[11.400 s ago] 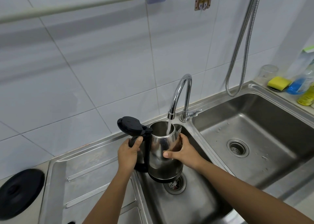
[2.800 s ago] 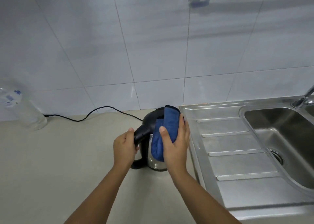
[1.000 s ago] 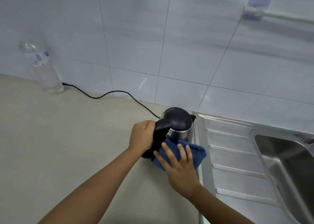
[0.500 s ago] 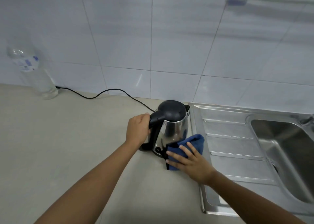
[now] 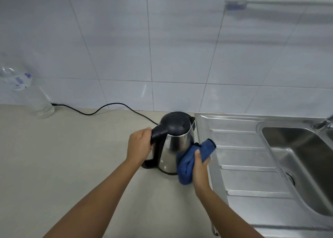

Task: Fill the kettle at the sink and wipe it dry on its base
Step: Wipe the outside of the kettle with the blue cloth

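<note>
From the head camera I look down at a pale countertop (image 5: pixel 54 165) that meets a white tiled wall (image 5: pixel 162 48). A steel kettle (image 5: pixel 175 144) with a black lid and black handle stands upright near the back of the counter, just beside the left edge of a steel sink unit (image 5: pixel 252 165). Its base is mostly hidden beneath it; I see only a dark edge at the bottom. A black cord (image 5: pixel 100 109) runs from behind the kettle along the wall to the left.

My left hand (image 5: pixel 139 147) is curled closed around the kettle's handle. My right hand (image 5: pixel 200 165) is closed on a bunched blue cloth (image 5: pixel 191 158), pressing it against the kettle's lower right side; the cloth's upper end sticks out over the ribbed draining board.

At far left a clear plastic bottle (image 5: pixel 27 89) stands against the wall, blurred. At right, the sink basin (image 5: pixel 306 165) is partly in view, with part of a tap (image 5: pixel 324 123) at the frame edge. A rail (image 5: pixel 279 2) is mounted on the wall at upper right.
</note>
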Demonstrator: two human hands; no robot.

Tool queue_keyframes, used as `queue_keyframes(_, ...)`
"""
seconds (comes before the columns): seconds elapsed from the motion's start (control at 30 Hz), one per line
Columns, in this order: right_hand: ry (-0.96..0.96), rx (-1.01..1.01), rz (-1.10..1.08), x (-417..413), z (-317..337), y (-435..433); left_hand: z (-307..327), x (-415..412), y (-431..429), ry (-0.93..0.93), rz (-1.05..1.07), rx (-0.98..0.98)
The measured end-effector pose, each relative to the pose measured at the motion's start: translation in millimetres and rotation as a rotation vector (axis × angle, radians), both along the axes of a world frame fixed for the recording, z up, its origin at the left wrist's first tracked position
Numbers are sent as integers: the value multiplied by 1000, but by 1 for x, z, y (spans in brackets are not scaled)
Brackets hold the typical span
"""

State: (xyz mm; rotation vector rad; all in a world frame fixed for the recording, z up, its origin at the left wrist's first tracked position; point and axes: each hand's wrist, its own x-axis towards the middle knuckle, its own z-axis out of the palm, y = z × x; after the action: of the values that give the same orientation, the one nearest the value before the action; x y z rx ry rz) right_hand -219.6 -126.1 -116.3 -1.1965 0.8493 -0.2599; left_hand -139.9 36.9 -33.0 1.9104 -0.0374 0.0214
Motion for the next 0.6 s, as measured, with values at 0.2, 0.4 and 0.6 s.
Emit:
queue_keyframes(0.2,-55,-109,307,66,46,-62,3,1,3,-23,-23,47)
queue_keyframes(0.4,61,-45,358,50,26,-63,-3,6,2,18,-27,-25)
queue_keyframes(0.6,25,21,39,-8,5,-18,7,15,0,34,-133,23)
